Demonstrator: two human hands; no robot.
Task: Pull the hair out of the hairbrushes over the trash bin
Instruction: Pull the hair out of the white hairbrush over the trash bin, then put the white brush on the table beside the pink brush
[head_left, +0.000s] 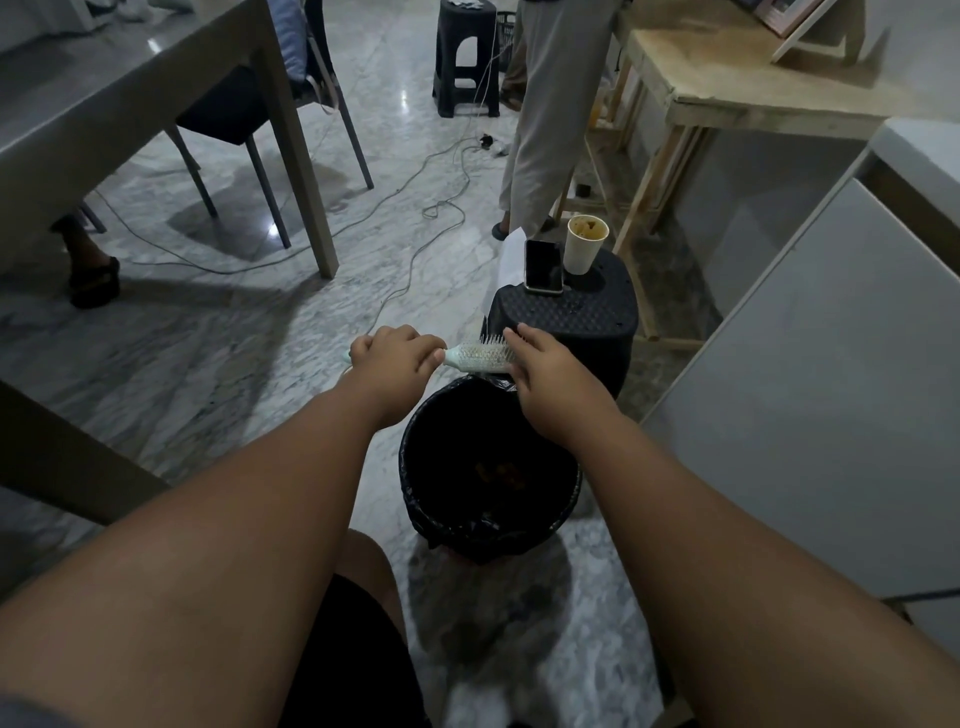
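A pale green hairbrush (480, 356) is held level above the far rim of the trash bin (415, 499), which is lined with a black bag. My left hand (397, 358) is shut on the brush's handle, with the bristles pointing up and away. My right hand (545, 371) rests on the bristle end of the brush head, fingers curled over the bristles. No loose hair is clear to see at this distance. Something orange lies at the bottom of the bin.
A black plastic stool (571, 317) stands just behind the bin with a phone (544, 266), a paper cup (586, 243) and a sheet of paper on it. A person (550, 114) stands beyond. Cables cross the marble floor. A table (156, 104) is left, a white cabinet (810, 395) right.
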